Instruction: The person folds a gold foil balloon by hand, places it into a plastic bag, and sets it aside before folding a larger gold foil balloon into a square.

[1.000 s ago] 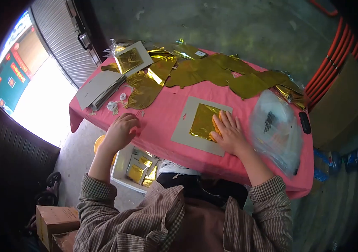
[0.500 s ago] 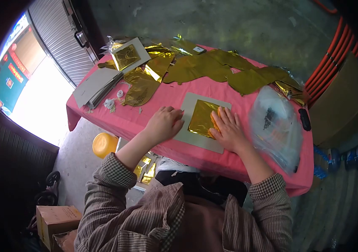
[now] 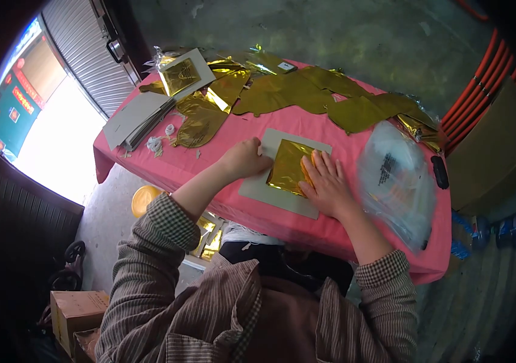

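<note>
Roughly, left to right:
Grey card stack (image 3: pixel 138 118): lies at the far left of the pink table (image 3: pixel 221 199), well apart from both hands; a stray elbow could push it off the edge.
Left hand (image 3: pixel 244 158): curled, fingers closed down on the left edge of the grey card (image 3: pixel 264 190); whether it pinches the card or only presses it I cannot tell. If it lets up, the card may skid on the cloth.
Gold foil square (image 3: pixel 289 167): sits on that card, centre near; thin and creased, so a dragging palm could wrinkle or tear it.
Right hand (image 3: pixel 327 184): flat, fingers spread, pressing the foil's right edge.
Clear plastic bag (image 3: pixel 398 181): just right of the hand; a sleeve could catch it.
</note>
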Demonstrator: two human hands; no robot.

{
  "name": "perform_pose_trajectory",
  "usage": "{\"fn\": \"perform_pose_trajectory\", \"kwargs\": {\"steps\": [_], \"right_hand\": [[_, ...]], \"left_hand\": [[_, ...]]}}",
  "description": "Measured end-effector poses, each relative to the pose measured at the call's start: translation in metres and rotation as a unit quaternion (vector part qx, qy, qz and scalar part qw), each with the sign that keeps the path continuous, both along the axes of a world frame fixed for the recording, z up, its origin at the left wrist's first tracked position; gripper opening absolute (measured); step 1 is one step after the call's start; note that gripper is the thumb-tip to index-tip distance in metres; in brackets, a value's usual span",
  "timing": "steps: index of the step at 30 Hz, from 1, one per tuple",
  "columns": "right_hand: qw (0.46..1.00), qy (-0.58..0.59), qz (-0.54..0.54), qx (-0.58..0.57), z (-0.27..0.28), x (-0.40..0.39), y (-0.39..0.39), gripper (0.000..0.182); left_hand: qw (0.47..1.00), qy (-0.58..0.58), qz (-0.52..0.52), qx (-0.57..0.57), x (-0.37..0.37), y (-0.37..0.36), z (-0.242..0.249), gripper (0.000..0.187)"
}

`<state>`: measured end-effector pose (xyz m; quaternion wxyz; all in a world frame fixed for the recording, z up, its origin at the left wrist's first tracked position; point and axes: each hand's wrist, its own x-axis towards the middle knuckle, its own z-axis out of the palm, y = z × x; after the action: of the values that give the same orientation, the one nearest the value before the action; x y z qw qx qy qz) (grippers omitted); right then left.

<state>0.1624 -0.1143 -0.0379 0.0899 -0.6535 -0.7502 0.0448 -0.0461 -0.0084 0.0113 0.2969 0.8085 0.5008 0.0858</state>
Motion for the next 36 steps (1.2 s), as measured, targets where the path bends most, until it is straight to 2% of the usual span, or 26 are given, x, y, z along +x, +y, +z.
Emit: {"fn": "perform_pose_trajectory", "kwargs": {"steps": [2,6,9,11,12,14,15,17,18,20,27,30,32,36], "right_hand": [[1.0,0.0,0.0,-0.001,0.001,0.0,0.0,0.061],[1.0,-0.001,0.001,-0.001,0.0,0.0,0.0,0.061],[1.0,0.003,0.003,0.005,-0.001,0.0,0.0,0.061],[1.0,0.003,0.003,0.005,-0.002,0.0,0.0,0.061],[1.0,0.004,0.005,0.008,-0.001,0.0,0.0,0.06],[1.0,0.005,0.0,0.006,0.001,0.0,0.0,0.061],[1.0,0.006,-0.001,0.0,0.001,-0.001,0.0,0.061],[1.0,0.009,0.0,0.006,0.0,-0.001,0.0,0.061],[1.0,0.009,0.001,0.01,-0.001,0.0,0.0,0.061],[1.0,0.012,0.0,0.009,0.0,0.0,-0.001,0.061],[1.0,0.011,0.001,0.008,0.001,0.0,-0.001,0.061],[1.0,0.012,0.001,0.012,0.001,-0.001,-0.002,0.061],[1.0,0.011,0.001,0.013,0.001,-0.001,-0.001,0.061],[1.0,0.006,0.002,0.016,-0.002,0.0,-0.001,0.061]], "left_hand": [[0.997,0.011,-0.009,0.07,0.005,0.018,-0.014,0.055],[0.994,0.034,-0.038,0.092,0.02,0.061,-0.031,0.053],[0.991,0.05,0.015,0.124,0.034,0.076,-0.029,0.045],[0.995,0.087,0.026,0.031,0.042,0.084,-0.019,0.038],[0.995,0.088,0.022,0.033,0.043,0.089,-0.02,0.038],[0.992,-0.004,0.045,-0.115,0.036,0.099,-0.022,0.03],[0.993,-0.002,0.044,-0.113,0.029,0.103,-0.026,0.03],[0.939,-0.196,0.0,-0.282,0.016,0.106,-0.033,0.018],[0.94,-0.194,0.001,-0.281,0.013,0.101,-0.03,0.018],[0.908,-0.254,0.027,-0.332,0.008,0.087,-0.019,0.014],[0.917,-0.26,0.026,-0.302,0.001,0.087,-0.029,0.015],[0.896,-0.293,0.021,-0.332,0.0,0.083,-0.029,0.016],[0.825,-0.387,0.071,-0.405,0.003,0.077,-0.027,0.015],[0.782,-0.413,0.036,-0.466,0.0,0.084,-0.034,0.013]]}}
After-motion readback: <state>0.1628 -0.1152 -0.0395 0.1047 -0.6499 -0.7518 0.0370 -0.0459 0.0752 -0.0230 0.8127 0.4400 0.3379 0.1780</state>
